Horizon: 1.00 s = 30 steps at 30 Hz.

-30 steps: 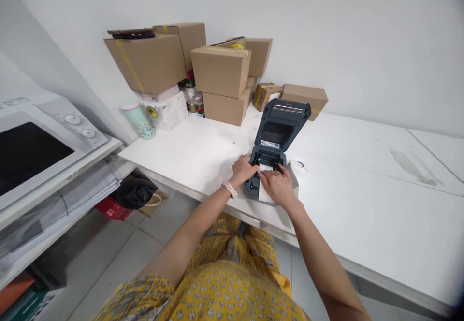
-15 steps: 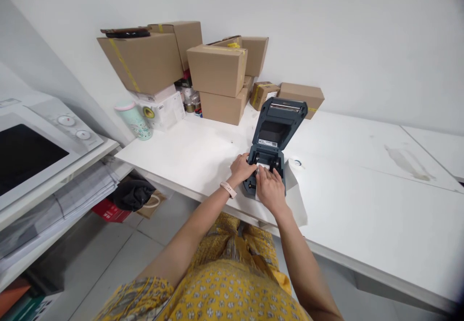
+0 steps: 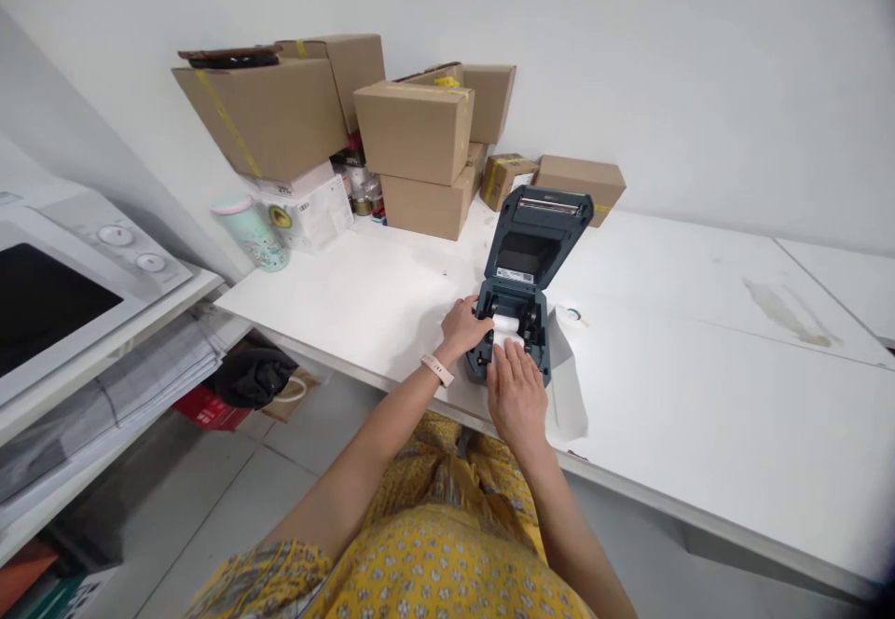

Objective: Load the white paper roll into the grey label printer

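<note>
The light is bright and white, quite even on the wall [image 3: 699, 69] and the table [image 3: 671, 395]. A soft shadow lies on the table to the left of the printer [image 3: 528, 255], while the floor [image 3: 230, 498] below is dimmer. The microwave [image 3: 84, 223] looks stretched at the left edge, the right corners are dark, and small print is blurred.

Room above printer [image 3: 516, 296], raised lid [image 3: 540, 235] behind

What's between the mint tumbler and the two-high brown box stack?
A white box with an avocado picture, then small containers, as the head view shows.
</note>
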Motion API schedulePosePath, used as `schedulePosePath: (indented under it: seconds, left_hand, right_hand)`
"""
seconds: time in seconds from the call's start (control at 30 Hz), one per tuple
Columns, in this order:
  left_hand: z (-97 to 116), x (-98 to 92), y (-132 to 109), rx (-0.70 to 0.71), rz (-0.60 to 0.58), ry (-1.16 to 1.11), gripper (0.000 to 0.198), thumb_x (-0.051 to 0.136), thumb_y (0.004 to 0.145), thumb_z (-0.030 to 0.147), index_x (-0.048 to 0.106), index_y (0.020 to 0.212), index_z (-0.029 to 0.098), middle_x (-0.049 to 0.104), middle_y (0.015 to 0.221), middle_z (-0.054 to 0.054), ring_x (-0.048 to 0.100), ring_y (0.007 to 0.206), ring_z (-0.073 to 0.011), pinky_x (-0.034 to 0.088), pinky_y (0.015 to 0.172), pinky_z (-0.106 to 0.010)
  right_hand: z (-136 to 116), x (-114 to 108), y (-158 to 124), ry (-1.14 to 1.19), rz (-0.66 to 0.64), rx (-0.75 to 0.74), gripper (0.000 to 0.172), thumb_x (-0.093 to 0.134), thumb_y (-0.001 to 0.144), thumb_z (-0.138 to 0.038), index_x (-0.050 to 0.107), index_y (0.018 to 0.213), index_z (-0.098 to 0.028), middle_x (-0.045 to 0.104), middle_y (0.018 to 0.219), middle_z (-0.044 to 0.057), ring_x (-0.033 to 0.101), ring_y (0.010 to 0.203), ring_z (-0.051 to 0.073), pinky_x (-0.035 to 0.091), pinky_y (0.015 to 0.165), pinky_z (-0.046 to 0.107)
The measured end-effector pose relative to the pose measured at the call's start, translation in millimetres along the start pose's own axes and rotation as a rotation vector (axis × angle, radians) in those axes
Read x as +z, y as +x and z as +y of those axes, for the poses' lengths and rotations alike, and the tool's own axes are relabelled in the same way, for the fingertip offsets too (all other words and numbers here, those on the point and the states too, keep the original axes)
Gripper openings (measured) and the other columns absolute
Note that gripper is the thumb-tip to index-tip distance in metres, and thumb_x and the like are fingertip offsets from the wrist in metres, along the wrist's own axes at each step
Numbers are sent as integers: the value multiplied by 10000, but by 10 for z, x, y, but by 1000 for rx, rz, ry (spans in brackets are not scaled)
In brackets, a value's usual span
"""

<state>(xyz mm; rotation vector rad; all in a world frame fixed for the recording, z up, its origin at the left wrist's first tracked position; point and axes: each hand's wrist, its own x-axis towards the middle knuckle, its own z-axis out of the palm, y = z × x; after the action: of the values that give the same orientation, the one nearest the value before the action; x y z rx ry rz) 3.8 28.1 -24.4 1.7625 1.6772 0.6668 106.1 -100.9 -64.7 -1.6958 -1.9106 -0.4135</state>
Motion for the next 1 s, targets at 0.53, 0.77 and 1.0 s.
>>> schedulePosePath:
  seconds: [0.53,0.77,1.0]
  left_hand:
    - [-26,38,24,14,5,-71,510,632,761,289,584,1266,244,654,1248,-69,637,1080,-244,484,896,-332]
    - [-68,63,60,95,-28,-150,586,642,736,283,543,1302,172,635,1306,-104,602,1145,-240,465,935,-316]
    - [-99,93,76,89,-17,-166,592,650,726,280,548,1301,184,652,1294,-92,616,1131,-241,473,927,-325]
  right_hand:
    - [5,-92,5,17,-33,-48,471,472,995,-386,558,1391,-144,637,1362,150,528,1295,345,399,1058,482]
    - [4,-102,15,21,-41,-39,476,466,999,-387,553,1392,-134,633,1363,154,512,1297,337,389,1046,461]
    - [10,-106,21,19,-19,-59,486,474,995,-397,543,1397,-133,642,1333,164,521,1262,338,405,1014,464]
